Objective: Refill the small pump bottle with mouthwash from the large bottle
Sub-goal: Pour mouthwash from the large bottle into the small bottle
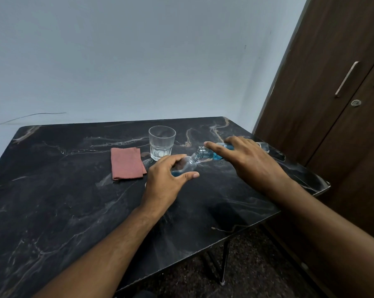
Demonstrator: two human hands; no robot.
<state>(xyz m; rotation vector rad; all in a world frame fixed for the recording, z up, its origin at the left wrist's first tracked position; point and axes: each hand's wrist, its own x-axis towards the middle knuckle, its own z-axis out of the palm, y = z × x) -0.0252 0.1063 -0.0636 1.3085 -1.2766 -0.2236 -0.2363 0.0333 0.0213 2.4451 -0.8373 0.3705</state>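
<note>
Blue mouthwash, large bottle [211,152] tipped in right hand [249,160], small bottle [187,165] gripped by left hand [166,179]

Dim, even indoor light; soft shadows; wide-angle edge distortion.

Crowded far right, open near side

The desk [74,211] lies bare across its near and left stretches; toward the far edge a folded red cloth [127,162] and an upright glass [162,142] stand just beside each other; a brown cabinet [332,104] walls the right side; the wall closes the back.
</note>
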